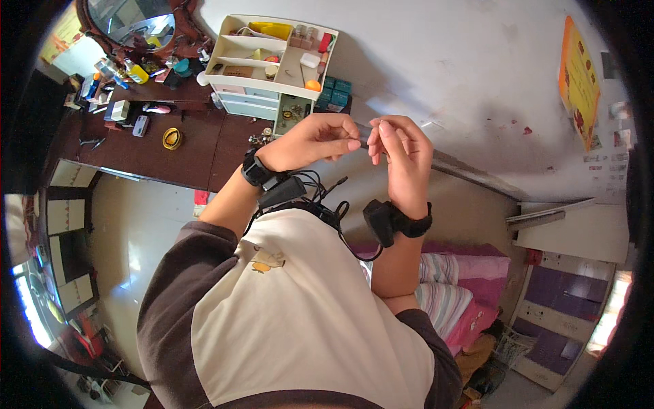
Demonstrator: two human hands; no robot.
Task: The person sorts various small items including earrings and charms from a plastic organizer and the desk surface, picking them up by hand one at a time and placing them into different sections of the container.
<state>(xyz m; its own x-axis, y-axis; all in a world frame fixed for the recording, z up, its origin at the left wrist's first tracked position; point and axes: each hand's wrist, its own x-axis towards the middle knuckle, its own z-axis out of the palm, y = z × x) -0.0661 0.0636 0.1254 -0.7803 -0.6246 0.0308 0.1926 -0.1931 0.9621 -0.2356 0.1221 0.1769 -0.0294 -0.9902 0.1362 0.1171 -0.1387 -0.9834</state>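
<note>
Both hands are raised in front of the white organizer, fingertips facing each other with a narrow gap between. My left hand [310,143] is curled, thumb and forefinger bent toward one another. On the other side my right hand [403,153] has its thumb against its bent fingers. Something thin and dark shows in the gap, but I cannot tell whether it is held or is the wall's lower edge behind. Black straps with dark modules circle both wrists, and black cables [317,191] hang between the forearms.
A white organizer [238,80] holds small items; its small drawer [291,112] stands out with trinkets inside. On the dark brown table [197,140] lie a yellow-and-black ring [172,138] and a phone [140,126]. Teal boxes [334,94] stand beside the organizer. A bed [470,273] is at right.
</note>
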